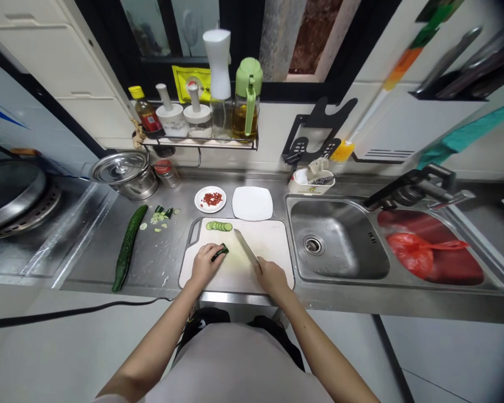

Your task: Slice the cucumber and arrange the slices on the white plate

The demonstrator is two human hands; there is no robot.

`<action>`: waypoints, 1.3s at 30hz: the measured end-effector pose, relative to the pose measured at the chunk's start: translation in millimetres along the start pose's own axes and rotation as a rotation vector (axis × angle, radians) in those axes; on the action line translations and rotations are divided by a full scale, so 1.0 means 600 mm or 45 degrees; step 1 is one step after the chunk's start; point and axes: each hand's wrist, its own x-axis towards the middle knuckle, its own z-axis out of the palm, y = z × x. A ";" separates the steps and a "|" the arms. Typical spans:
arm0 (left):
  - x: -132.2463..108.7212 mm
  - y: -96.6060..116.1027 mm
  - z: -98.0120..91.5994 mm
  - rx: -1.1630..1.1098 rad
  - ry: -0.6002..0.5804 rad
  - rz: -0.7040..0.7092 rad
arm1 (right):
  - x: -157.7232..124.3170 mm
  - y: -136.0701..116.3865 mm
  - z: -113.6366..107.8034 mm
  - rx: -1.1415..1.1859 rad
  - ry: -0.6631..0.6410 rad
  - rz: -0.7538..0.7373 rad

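Note:
My left hand (pixel 207 264) is closed on a short piece of cucumber (pixel 220 252) at the left side of a white cutting board (pixel 235 284). In my right hand (pixel 272 276) is the handle of a kitchen knife (pixel 246 246), its blade slanting up and to the left over the board, apart from the cucumber piece. Above my left hand lies a row of overlapping cucumber slices (pixel 219 226) on the board. Farther left, a whole cucumber (pixel 128 249) rests on the steel counter beside several small cucumber scraps (pixel 162 215).
Behind the board stand a plate of chopped red bits (pixel 210 208) and a white square plate (pixel 252 211). A steel pot (pixel 130 182) and red-lidded jar (pixel 167 173) are at the left. The sink (pixel 340 246) lies right, with a red plastic bag (pixel 411 254) in its second basin.

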 end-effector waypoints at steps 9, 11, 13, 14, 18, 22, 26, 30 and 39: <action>0.005 -0.003 0.005 -0.057 0.056 0.034 | -0.005 -0.052 0.000 -0.034 -0.026 -0.151; 0.007 -0.004 0.007 -0.077 0.061 0.048 | -0.003 -0.056 0.000 -0.033 -0.015 -0.160; 0.008 -0.007 0.008 -0.091 0.073 0.061 | -0.002 -0.059 0.000 -0.029 -0.005 -0.165; 0.008 -0.008 0.008 -0.095 0.078 0.067 | -0.002 -0.060 0.000 -0.028 -0.004 -0.164; 0.010 -0.012 0.011 -0.101 0.097 0.095 | -0.001 -0.063 0.002 -0.024 -0.013 -0.157; 0.011 -0.014 0.014 -0.081 0.112 0.120 | 0.001 -0.065 0.004 -0.016 -0.015 -0.167; 0.012 -0.017 0.016 -0.062 0.107 0.127 | 0.005 -0.070 0.002 -0.016 -0.038 -0.160; 0.012 -0.020 0.016 -0.060 0.084 0.132 | 0.006 -0.068 0.003 -0.003 -0.040 -0.161; 0.013 -0.020 0.015 -0.081 0.058 0.114 | 0.013 -0.075 -0.005 -0.034 -0.095 -0.188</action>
